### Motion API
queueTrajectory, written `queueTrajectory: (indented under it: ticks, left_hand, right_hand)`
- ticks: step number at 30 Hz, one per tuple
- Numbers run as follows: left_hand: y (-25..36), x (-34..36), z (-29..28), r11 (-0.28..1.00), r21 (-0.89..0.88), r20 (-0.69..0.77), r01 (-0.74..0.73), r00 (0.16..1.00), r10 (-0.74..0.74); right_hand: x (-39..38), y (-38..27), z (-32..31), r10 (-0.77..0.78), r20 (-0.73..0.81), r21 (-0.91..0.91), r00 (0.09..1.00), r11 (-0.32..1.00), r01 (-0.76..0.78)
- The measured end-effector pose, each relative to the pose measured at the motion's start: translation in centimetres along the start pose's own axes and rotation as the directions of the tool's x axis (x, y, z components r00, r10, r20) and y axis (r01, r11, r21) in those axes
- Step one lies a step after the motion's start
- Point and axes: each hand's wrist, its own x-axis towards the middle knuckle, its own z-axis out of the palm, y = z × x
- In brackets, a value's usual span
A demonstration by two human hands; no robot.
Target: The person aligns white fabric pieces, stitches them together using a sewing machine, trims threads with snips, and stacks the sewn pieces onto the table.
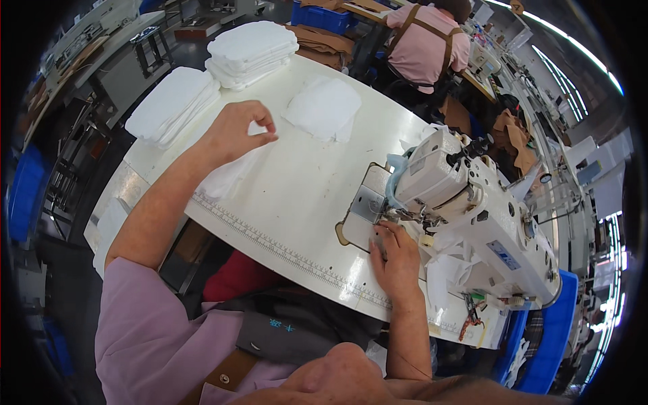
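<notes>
- Judging by the layout, pad stitching is put at mid-batch: white pads are piled in a left stack [169, 106] and a back stack [251, 48] on the desk [297, 196]; which are finished cannot be told.
- Left, by that reading: the loose pieces. No pad is seen on the metal plate [368, 203] of the sewing machine [482, 226].
- Loose pad [324, 108] is laid flat between back stack and machine; rounded outline, long axis roughly left-right, ends not distinguishable.
- White piece [226, 179] is partly covered by the left forearm [150, 219]; long axis slanted lower left to upper right, near end pointed at the ruled front edge [270, 243].
- Left grip [235, 131]: narrow, thumb and forefinger curled toward each other; whether white cloth is pinched cannot be told.
- Right grip [398, 260]: fingers loosely spread beside the plate, nothing seen held.
</notes>
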Motion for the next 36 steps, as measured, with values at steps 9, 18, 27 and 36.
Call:
queueTrajectory:
  ticks: [9,18,27,36]
  left_hand:
    - [-5.3,-6.0,-1.4,0.993,0.076,0.004,0.086,0.996,-0.086]
    - [-9.5,-6.2,-1.3,0.907,-0.288,0.035,0.309,0.949,-0.313]
    - [-12.1,-5.8,-1.2,0.635,-0.735,0.018,0.235,0.944,-0.328]
    - [-8.9,-4.7,-8.2,0.100,-0.977,-0.213,-0.190,0.915,-0.343]
  right_hand:
    - [0.2,-0.4,0.0,-0.048,-0.024,-0.046,0.999,0.998,0.047]
    - [-0.5,-2.5,0.3,-0.102,-0.019,-0.133,0.995,0.986,0.098]
    - [9.1,-14.1,6.5,-0.387,0.092,0.203,0.917,0.909,0.363]
    - [11.8,-15.2,14.0,-0.342,0.278,0.151,0.898,0.939,0.310]
